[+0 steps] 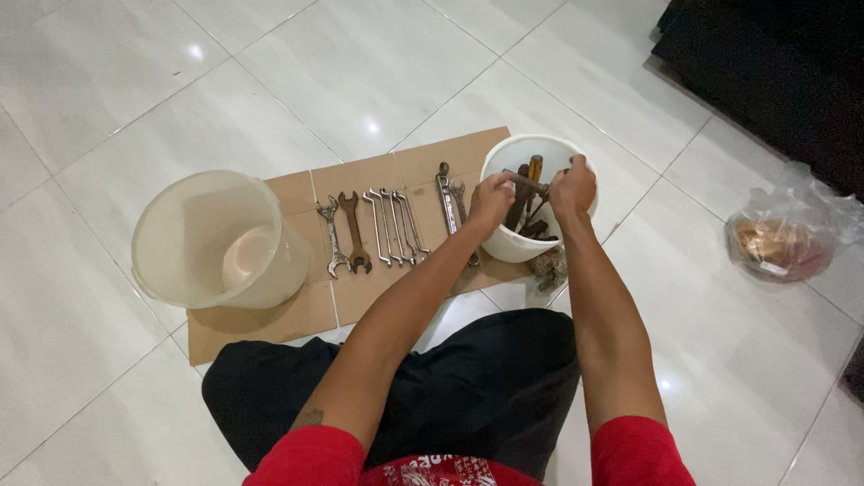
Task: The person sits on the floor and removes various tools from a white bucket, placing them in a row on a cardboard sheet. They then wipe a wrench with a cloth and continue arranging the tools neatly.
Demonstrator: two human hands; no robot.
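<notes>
— white glossy floor tiles point(378, 63) all around us, and we sit on them with a flattened cardboard sheet point(360, 175) spread in front of our knees. why the cardboard, do we think?

— likely to keep the metal off the tile. the wrenches point(382, 227) lie on it side by side, heads away from us, so each one can be seen at a glance.

— and the two tubs?

— the large pale bucket point(216, 238) sits on the left end of the cardboard, nothing showing inside it. the smaller white bucket point(531, 153) stands at the right end, packed with rusty tools point(531, 211) standing on end.

— our hands?

— both are at the white bucket's mouth. our left hand point(490, 200) has its fingers closed around a rusty tool near the rim; our right hand point(572, 187) is curled shut on the other end of what looks like the same piece. we cannot tell whether it is one tool or two.

— anything else nearby?

— a crumpled rag-like lump point(549, 267) just beside the white bucket, a clear plastic bag point(783, 236) with something brownish well apart on the right, and a dark piece of furniture point(774, 72) in the far corner.
</notes>
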